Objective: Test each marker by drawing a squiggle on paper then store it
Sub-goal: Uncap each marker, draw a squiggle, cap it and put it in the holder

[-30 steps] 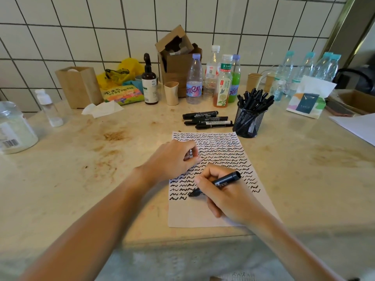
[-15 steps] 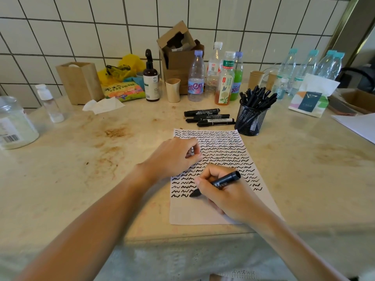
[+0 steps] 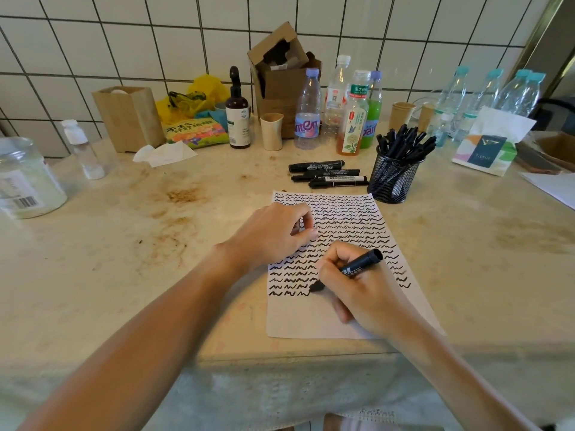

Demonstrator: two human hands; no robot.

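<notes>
A white sheet of paper lies on the counter, filled with rows of black squiggles down to a blank strip at the bottom. My right hand grips a black marker, its tip touching the paper at the end of the lowest row. My left hand rests curled on the sheet's left side, pinching a small dark piece between thumb and fingers that looks like the cap. Three capped black markers lie beyond the sheet. A black mesh cup to their right holds several markers.
Along the tiled wall stand several bottles, a cardboard box, a brown pump bottle, paper cups and a wooden box. A tissue pack sits at the right, a clear jar at the left. The counter edge runs just below the paper.
The marker tip has travelled rightward along the bottom row, adding more squiggle. My left hand has stayed in place on the paper.
</notes>
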